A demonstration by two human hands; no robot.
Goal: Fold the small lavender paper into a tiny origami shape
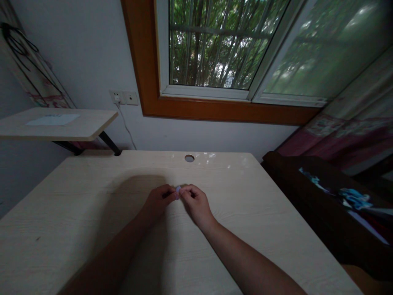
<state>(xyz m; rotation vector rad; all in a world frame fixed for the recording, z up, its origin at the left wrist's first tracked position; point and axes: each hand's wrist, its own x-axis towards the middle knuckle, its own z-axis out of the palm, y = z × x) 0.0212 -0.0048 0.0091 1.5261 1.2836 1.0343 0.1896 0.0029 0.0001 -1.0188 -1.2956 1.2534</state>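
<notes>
Purple piece [177, 191]: over the desk [260, 196]; contact between them cannot be determined. Shelf [89, 123]: stands at the desk's far left. Left hand [157, 201]: thumb and fingertips pinch the piece's left side. Right hand [198, 204]: thumb and fingertips pinch its right side. Hole [189, 158]: near the desk's far edge.

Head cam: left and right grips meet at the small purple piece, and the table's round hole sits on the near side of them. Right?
No, the hole's place is wrong: the head view shows the round hole beyond both grips, near the far edge of the table. The left grip and right grip do meet at the small purple piece.
</notes>
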